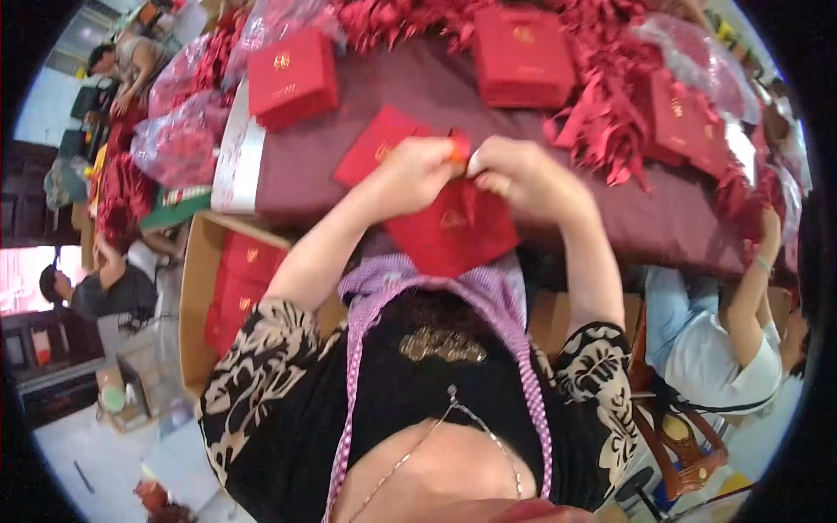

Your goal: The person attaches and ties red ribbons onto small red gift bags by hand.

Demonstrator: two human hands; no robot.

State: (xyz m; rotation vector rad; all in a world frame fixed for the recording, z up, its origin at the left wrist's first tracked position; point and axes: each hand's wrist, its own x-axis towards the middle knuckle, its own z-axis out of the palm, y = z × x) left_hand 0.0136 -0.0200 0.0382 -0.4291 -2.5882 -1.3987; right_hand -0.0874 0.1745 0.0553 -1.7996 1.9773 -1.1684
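A red paper gift bag [458, 231] with a gold print hangs over the table's near edge, in front of my body. My left hand [423, 167] and my right hand [514, 170] meet above its upper edge. Both are closed in a pinch on a red ribbon [471, 205] at the bag's top; the fingers hide much of it. Something bright orange shows at the left fingertips, something white at the right ones. Beneath my left wrist, another flat red bag [370, 144] lies on the dark red tablecloth [314, 179].
Stacked red bags stand at the back left [292, 78] and back centre [523, 57]. Heaped red ribbons [606, 122] spread to their right. A cardboard box [199, 279] with red bags is at my left. One person [724, 366] works at the right; others are farther left.
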